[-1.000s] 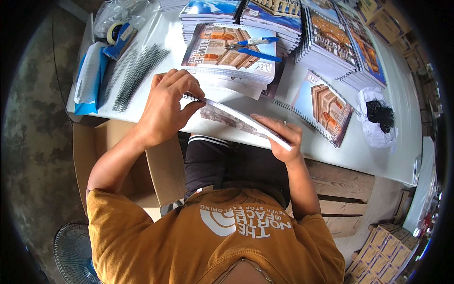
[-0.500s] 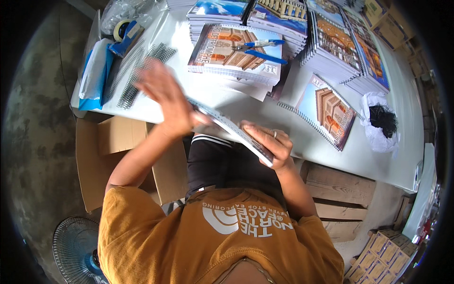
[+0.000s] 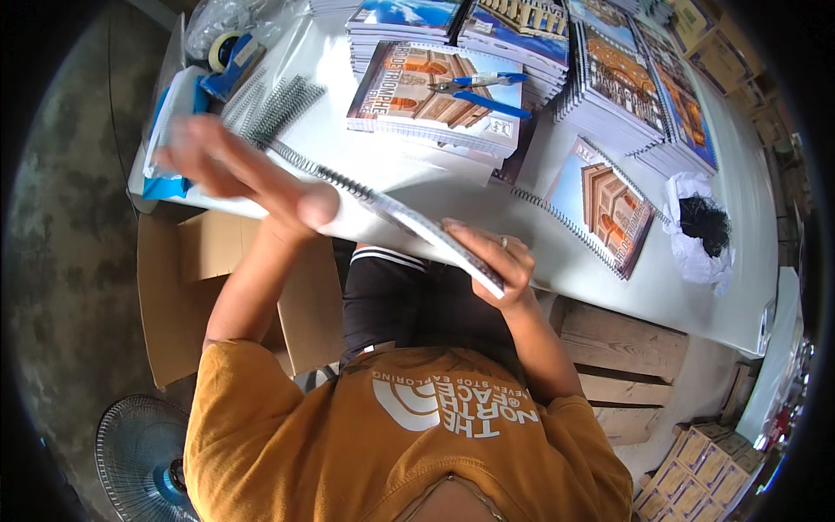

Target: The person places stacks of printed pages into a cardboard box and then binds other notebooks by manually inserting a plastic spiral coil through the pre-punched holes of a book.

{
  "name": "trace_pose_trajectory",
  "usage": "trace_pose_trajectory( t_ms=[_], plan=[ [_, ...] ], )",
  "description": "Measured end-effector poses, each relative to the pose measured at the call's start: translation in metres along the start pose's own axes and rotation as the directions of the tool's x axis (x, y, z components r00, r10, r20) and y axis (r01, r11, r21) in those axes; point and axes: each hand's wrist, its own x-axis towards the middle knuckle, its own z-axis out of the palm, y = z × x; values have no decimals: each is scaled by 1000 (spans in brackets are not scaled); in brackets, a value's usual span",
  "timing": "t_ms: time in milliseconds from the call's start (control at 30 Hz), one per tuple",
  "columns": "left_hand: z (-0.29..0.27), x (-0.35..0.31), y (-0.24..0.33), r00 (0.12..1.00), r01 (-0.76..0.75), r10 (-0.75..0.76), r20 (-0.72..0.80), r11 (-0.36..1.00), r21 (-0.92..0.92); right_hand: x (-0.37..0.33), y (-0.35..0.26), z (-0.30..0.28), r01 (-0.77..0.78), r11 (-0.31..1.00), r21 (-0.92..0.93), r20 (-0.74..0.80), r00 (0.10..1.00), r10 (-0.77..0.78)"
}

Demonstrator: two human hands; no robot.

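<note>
My right hand (image 3: 500, 259) grips a thin notebook (image 3: 435, 239) held edge-up and slanting at the table's front edge. A dark spiral coil (image 3: 352, 188) sits at the notebook's far left end and sticks out beyond it toward the upper left. Beside that coil is my left hand (image 3: 248, 178), its fingers stretched out and blurred, with nothing seen in it. Several loose spiral coils (image 3: 291, 104) lie past the left hand. A finished-looking spiral notebook (image 3: 600, 209) with a building on its cover lies to the right.
Blue-handled pliers (image 3: 483, 91) rest on a notebook stack (image 3: 417, 91). Further stacks (image 3: 617, 91) stand behind. A tape dispenser (image 3: 233, 65) is at back left, a white bag of black scraps (image 3: 700, 226) at right. Below are a cardboard box (image 3: 165, 296) and a fan (image 3: 143, 452).
My left hand has swung left, away from the notebook, and the protruding coil now shows. My right hand keeps its grip with little movement.
</note>
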Motion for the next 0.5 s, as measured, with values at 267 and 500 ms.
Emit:
trace_pose_trajectory(
  t_ms=[267,500],
  plan=[
    [-4,-55,56,930,-24,96,354,979,-201,1,0,1,0,1000,23,-5,1000,0],
    [-5,5,75,861,-374,413,296,910,-181,7,2,-6,52,996,-72,-32,998,-55]
  ],
)
